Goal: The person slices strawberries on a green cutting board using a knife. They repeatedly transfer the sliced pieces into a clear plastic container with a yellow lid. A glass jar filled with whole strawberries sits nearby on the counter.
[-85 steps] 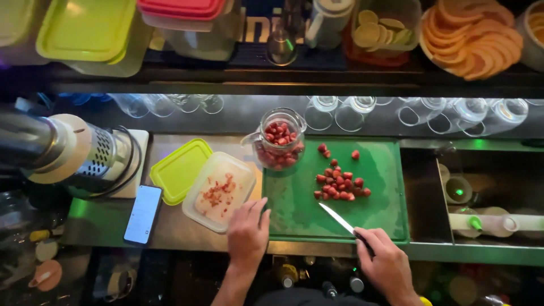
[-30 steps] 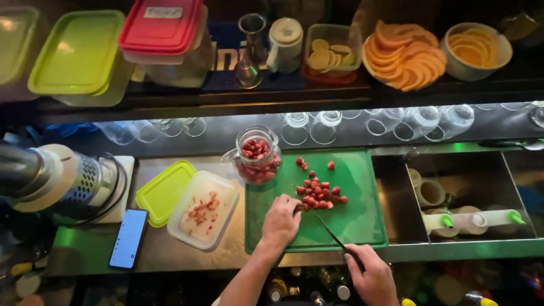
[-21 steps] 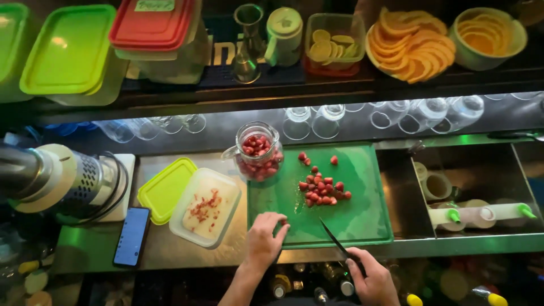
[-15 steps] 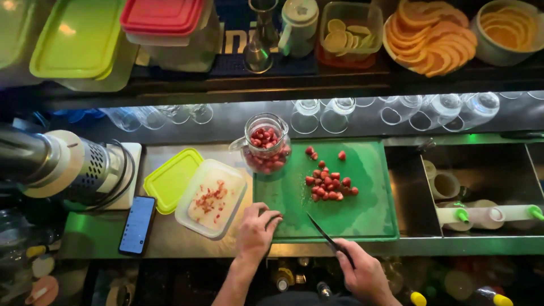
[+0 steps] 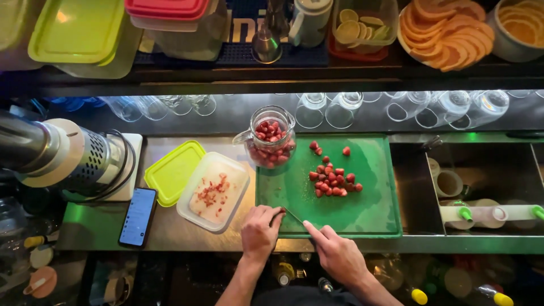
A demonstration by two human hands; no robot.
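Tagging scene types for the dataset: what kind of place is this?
Most likely a bar prep station. Rows of upturned clear glasses line a steel counter, trays of sliced citrus sit on the shelf above, and the left hand and right hand work with a knife on a green plastic cutting board.

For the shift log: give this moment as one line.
left hand: at knife tip, board's near-left corner | right hand: grips knife | green cutting board: strawberry pile | jar: at back-left corner

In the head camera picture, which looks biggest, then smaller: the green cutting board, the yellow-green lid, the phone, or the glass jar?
1. green cutting board
2. yellow-green lid
3. glass jar and phone: too alike to rank.
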